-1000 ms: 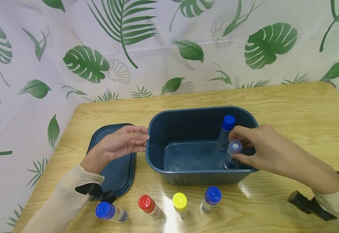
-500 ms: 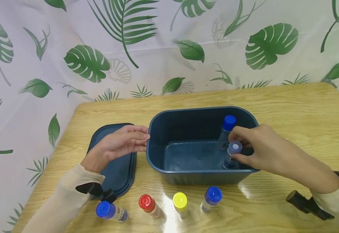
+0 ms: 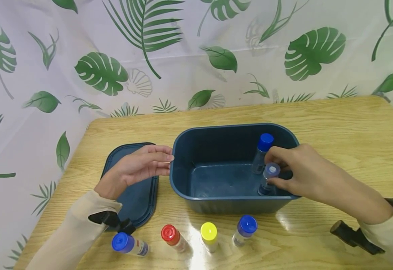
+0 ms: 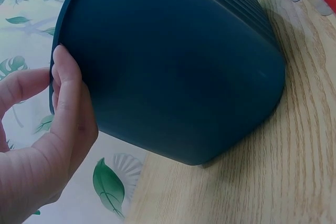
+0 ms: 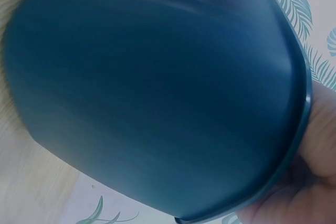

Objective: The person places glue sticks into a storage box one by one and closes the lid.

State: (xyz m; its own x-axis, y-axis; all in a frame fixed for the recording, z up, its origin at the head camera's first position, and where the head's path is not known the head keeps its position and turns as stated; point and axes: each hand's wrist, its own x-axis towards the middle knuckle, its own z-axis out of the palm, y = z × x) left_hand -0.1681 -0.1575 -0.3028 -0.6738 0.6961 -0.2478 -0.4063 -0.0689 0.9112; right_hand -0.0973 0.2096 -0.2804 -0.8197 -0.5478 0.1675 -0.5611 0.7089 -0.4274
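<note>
A dark blue plastic bin stands in the middle of the table in the head view. My left hand pinches its left rim between thumb and fingers, as the left wrist view also shows. Inside the bin's right end, my right hand holds a glue stick with a translucent cap upright between thumb and fingers. Just behind it stands a blue-capped glue stick. The right wrist view shows mostly the bin's outer wall, with part of the hand beyond the rim; the glue stick is hidden there.
A dark blue lid lies left of the bin, partly under my left arm. Along the front stand a left blue-capped glue stick, a red-capped one, a yellow-capped one and a right blue-capped one. A leaf-print cloth hangs behind.
The glue stick's lower end in my right hand has shifted slightly left inside the bin. My left hand keeps its place at the rim.
</note>
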